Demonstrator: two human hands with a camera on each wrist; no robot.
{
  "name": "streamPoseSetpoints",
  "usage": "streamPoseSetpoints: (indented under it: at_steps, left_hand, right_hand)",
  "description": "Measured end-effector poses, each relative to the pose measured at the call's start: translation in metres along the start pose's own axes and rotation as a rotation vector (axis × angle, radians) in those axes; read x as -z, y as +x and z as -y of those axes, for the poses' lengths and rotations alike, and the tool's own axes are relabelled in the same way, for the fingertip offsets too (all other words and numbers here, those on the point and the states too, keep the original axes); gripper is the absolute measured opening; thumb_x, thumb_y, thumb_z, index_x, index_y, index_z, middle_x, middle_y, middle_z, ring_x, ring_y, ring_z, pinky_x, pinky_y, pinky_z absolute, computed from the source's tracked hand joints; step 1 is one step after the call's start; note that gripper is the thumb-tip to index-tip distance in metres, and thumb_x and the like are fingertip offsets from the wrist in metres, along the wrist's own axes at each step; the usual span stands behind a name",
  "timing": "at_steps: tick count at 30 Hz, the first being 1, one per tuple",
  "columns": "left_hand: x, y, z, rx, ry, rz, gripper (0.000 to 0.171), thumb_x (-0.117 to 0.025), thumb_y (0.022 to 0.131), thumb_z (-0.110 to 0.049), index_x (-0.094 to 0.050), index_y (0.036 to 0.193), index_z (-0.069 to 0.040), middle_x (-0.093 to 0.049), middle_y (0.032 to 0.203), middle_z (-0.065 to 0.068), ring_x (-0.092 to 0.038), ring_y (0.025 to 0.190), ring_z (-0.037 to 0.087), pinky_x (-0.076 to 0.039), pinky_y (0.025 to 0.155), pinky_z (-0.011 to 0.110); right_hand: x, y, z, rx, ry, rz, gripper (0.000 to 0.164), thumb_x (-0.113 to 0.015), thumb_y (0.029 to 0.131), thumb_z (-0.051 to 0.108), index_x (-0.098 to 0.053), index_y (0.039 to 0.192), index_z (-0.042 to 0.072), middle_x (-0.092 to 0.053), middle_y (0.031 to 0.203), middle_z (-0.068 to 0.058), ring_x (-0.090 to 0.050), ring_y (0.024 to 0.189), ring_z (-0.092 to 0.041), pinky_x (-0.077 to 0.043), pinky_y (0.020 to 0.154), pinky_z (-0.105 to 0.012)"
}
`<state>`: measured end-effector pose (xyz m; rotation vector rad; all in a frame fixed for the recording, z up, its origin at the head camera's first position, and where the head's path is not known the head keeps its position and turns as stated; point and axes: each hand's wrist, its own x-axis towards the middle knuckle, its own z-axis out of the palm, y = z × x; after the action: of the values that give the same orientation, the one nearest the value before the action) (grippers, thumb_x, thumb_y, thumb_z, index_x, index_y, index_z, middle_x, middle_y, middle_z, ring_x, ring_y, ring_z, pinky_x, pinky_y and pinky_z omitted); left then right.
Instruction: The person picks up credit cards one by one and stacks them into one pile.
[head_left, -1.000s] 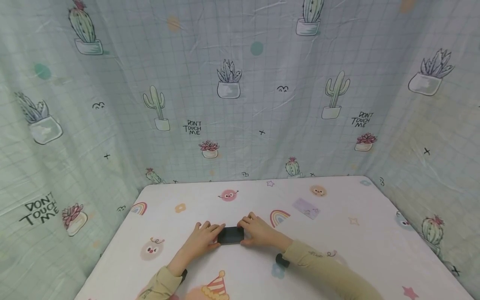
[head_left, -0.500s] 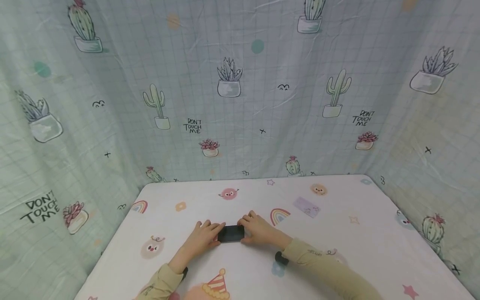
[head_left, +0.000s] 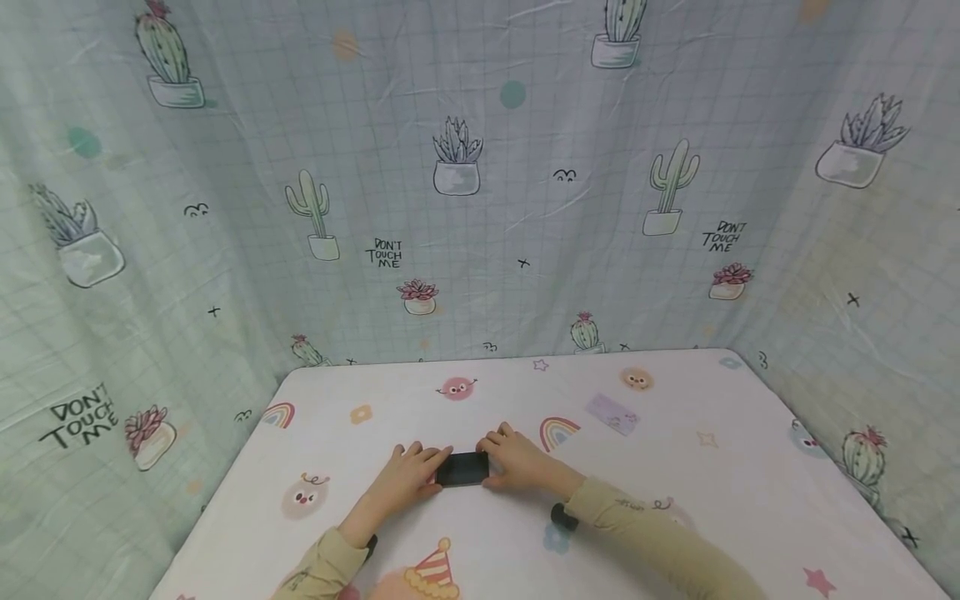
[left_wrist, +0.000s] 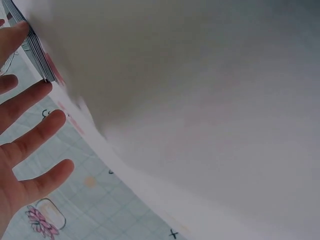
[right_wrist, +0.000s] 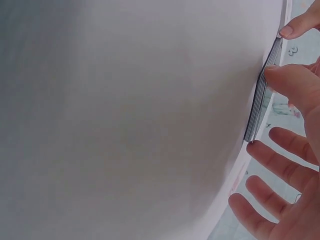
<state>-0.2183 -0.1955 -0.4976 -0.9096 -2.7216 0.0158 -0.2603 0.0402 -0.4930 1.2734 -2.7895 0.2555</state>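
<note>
A dark, flat rectangular stack of cards sits at mid-table, its long side facing me. From the left end my left hand holds it, thumb on the near side and a finger at the far corner. My right hand grips the opposite end the same way. Many thin layers show along the edge of the stack in the left wrist view, the thumb pressing on them and a fingertip at the corner. In the right wrist view the thumb touches the layered edge, while the other fingers are spread.
The white tablecloth carries printed rainbows, faces and stars. A cactus-patterned curtain encloses the table at the back and both sides. A black wrist device hangs under the right sleeve.
Both hands stay in place at the ends of the stack of cards. The head view shifts only slightly.
</note>
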Motion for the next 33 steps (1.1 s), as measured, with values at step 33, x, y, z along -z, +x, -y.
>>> streamPoseSetpoints:
  at_steps: [33]
  left_hand:
    - [-0.0002,0.0075,-0.0047,0.075,-0.085,0.08,0.055,-0.068,0.072,-0.024,-0.052,0.123,-0.013,-0.057,0.105,0.006,-0.045,0.083,0.02,-0.034,0.065,0.035]
  right_hand:
    - [-0.0015,0.0,0.0026,-0.025,0.001,0.055,0.05,-0.065,0.075,0.039,-0.051,0.119,0.019,-0.051,0.104,0.001,-0.04,0.09,-0.012,-0.04,0.073,-0.024]
